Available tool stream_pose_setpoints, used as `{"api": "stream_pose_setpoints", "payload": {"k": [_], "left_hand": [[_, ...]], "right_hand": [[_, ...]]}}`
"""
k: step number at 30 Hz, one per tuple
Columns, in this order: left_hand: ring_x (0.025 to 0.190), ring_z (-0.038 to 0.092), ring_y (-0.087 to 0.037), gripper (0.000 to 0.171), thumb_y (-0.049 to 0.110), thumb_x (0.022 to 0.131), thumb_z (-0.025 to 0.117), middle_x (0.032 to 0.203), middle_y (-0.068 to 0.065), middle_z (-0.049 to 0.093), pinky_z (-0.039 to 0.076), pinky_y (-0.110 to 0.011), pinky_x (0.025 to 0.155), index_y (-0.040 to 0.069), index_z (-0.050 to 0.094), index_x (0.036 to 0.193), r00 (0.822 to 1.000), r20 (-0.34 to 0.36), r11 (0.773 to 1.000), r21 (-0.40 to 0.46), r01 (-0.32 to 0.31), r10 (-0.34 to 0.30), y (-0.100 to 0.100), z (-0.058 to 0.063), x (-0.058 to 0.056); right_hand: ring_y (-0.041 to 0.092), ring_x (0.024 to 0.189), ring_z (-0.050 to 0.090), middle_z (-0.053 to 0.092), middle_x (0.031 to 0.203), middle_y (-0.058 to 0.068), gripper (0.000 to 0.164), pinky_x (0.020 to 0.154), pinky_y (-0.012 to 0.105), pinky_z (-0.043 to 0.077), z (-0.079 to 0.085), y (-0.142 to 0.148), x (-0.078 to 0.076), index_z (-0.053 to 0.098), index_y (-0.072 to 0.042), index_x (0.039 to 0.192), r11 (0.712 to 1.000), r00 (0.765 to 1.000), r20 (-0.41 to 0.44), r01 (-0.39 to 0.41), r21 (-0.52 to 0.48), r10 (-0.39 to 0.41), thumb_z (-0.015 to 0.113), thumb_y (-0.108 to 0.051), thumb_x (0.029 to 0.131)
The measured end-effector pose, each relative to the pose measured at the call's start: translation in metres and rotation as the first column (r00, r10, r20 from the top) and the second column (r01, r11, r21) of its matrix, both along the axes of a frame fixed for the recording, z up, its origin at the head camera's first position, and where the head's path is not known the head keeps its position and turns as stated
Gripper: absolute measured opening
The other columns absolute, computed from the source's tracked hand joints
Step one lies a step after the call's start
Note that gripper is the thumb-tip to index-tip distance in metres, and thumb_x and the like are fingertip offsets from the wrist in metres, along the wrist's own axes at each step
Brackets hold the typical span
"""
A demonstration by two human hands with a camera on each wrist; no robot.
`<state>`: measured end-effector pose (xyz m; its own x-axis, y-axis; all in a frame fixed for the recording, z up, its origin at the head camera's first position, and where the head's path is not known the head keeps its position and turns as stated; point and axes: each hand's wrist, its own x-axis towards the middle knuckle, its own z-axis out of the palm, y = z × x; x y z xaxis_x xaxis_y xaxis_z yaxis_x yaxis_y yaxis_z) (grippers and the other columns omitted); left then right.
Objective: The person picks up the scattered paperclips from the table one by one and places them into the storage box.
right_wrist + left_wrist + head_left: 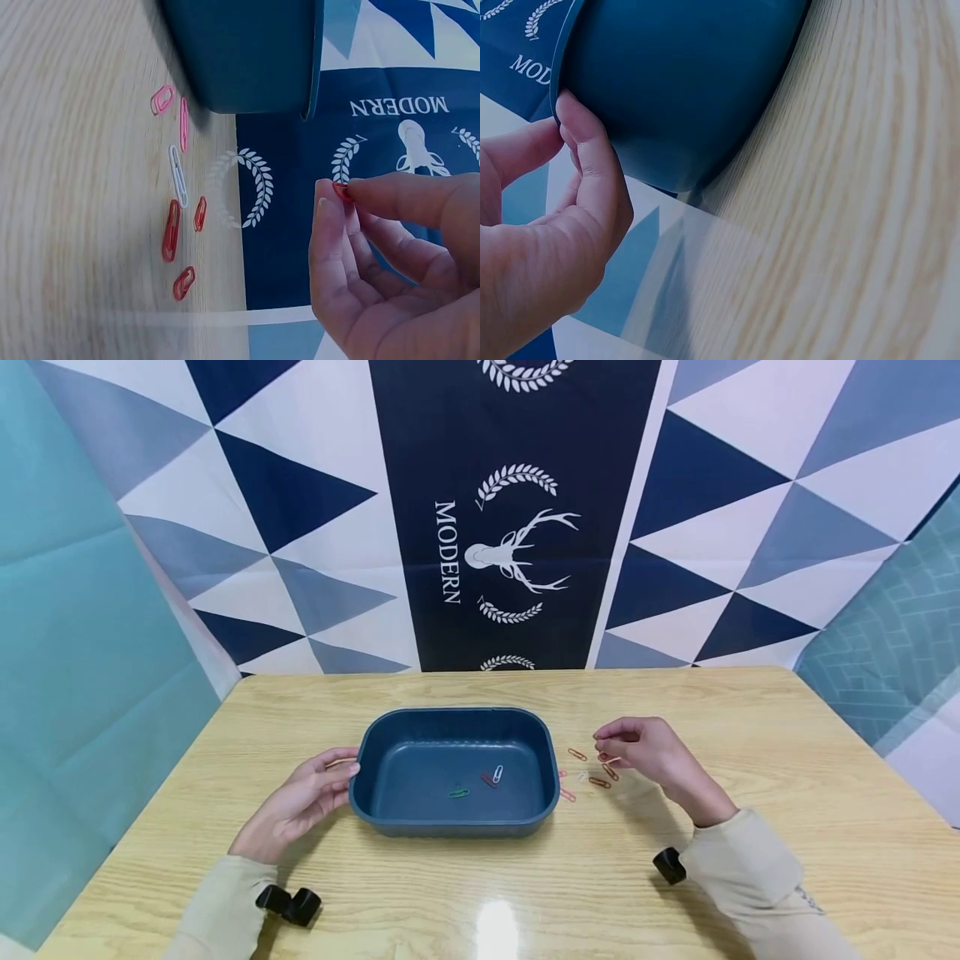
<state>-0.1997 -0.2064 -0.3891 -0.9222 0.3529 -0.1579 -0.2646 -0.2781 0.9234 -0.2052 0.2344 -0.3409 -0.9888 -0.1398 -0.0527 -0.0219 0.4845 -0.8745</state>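
Note:
A dark blue rectangular bin (450, 828) stands mid-table. My left hand (311, 793) is at its left end, thumb and fingers pinching the rim (557, 82). Inside the bin lie a green paper clip (459, 792), a white one and a dark red one. Right of the bin, my right hand (648, 752) pinches a red paper clip (342, 191) between thumb and index finger, above the table. Below that hand lie several loose clips: red paper clips (171, 231), a white paper clip (178, 177) and pink paper clips (162, 100) close to the bin's wall.
The wood-grain table (420, 893) extends around the bin. Behind it hangs a patterned cloth (517, 635) with triangles and a deer head. A teal sheet (67, 652) closes off the left side. Each wrist carries a small black camera (288, 905).

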Motion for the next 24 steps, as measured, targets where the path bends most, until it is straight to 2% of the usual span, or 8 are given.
{"api": "stream_pose_setpoints", "payload": {"k": [12,18,24], "left_hand": [[0.083,0.064,-0.012,0.030,-0.002,0.099,0.049,0.097,-0.006,0.064,0.054,-0.025,0.075,-0.005,0.038,0.127,1.000,0.000,1.000,0.005,0.003,-0.003,-0.001,-0.002,-0.002],[0.083,0.064,-0.012,0.030,-0.002,0.099,0.050,0.097,-0.006,0.065,0.054,-0.025,0.075,-0.005,0.039,0.126,1.000,0.001,1.000,0.010,0.005,-0.005,-0.003,-0.001,-0.001],[0.083,0.063,-0.012,0.032,-0.001,0.099,0.049,0.098,-0.006,0.064,0.054,-0.024,0.075,-0.006,0.036,0.128,1.000,0.004,1.000,0.007,0.004,-0.004,-0.003,-0.002,-0.001]], "right_hand": [[0.012,0.080,0.063,0.068,0.096,0.011,0.026,0.073,0.029,0.055,0.012,-0.007,0.002,0.062,0.011,0.114,1.000,1.000,-0.014,0.008,-0.012,-0.008,0.060,-0.007,0.095],[0.012,0.080,0.063,0.068,0.095,0.008,0.026,0.075,0.031,0.055,0.022,-0.016,0.003,0.063,0.010,0.113,0.999,1.000,-0.017,0.007,-0.034,-0.008,0.060,-0.008,0.095],[0.013,0.080,0.064,0.068,0.094,0.008,0.023,0.075,0.031,0.056,0.026,-0.030,0.002,0.064,0.009,0.110,0.999,0.999,-0.041,-0.002,-0.038,0.000,0.059,-0.006,0.094]]}}
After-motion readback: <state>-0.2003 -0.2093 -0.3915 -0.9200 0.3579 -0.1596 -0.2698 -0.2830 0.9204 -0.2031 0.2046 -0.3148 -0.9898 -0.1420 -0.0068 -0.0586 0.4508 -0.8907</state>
